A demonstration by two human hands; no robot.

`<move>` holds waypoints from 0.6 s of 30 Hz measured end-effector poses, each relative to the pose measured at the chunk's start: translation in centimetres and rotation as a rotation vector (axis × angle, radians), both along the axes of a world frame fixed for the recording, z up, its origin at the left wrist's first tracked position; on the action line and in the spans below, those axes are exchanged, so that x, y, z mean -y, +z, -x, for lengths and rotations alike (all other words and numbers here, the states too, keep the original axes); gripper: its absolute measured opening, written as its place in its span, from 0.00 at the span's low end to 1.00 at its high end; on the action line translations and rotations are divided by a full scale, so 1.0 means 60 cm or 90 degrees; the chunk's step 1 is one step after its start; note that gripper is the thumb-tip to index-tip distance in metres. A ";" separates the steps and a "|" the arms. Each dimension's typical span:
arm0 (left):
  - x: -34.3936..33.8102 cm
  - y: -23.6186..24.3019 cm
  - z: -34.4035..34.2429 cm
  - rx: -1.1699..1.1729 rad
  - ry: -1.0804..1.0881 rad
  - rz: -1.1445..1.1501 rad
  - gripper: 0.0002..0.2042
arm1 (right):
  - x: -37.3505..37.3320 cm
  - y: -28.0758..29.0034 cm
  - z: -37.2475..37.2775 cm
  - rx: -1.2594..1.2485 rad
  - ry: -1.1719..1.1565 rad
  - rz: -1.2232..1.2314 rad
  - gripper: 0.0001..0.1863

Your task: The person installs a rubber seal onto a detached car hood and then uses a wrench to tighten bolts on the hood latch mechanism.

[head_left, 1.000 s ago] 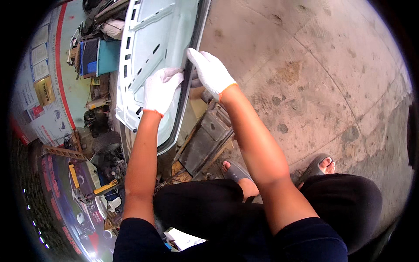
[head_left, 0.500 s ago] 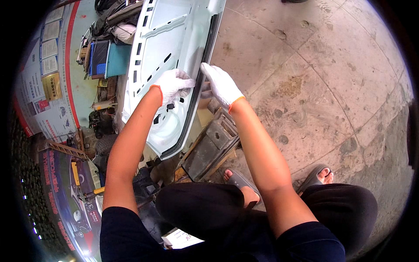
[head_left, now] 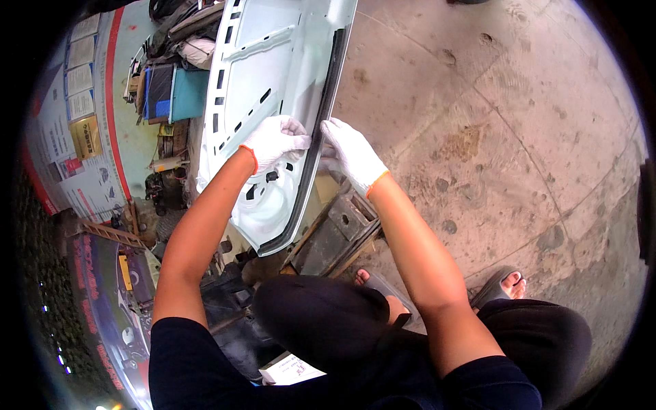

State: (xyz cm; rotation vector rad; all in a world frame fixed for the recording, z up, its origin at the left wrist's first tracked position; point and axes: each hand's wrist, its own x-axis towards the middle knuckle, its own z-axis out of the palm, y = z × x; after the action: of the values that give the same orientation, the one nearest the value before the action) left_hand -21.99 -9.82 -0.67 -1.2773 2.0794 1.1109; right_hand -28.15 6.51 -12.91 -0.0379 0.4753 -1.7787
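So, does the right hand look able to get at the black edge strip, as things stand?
Apparently yes: the right hand is beside the black edge strip on the pale metal panel, and nothing visible lies between them.

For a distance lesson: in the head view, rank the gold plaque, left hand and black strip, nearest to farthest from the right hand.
1. Black strip: immediately left of the right hand.
2. Left hand: across the strip.
3. Gold plaque: far left.
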 end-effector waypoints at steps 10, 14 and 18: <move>0.006 -0.014 -0.002 0.009 -0.020 0.016 0.12 | 0.006 -0.006 -0.012 -0.164 -0.076 -0.043 0.28; 0.006 -0.009 0.000 0.037 -0.039 0.009 0.08 | 0.008 -0.009 -0.016 -0.225 -0.094 -0.038 0.29; -0.001 -0.008 0.002 0.038 -0.049 0.007 0.06 | 0.000 0.003 -0.009 -0.313 -0.107 -0.097 0.29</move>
State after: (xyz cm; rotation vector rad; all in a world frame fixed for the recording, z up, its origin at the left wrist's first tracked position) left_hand -22.10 -9.75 -1.13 -1.2108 2.0749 1.0163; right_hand -27.58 6.48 -12.76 -0.3434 0.9907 -1.8903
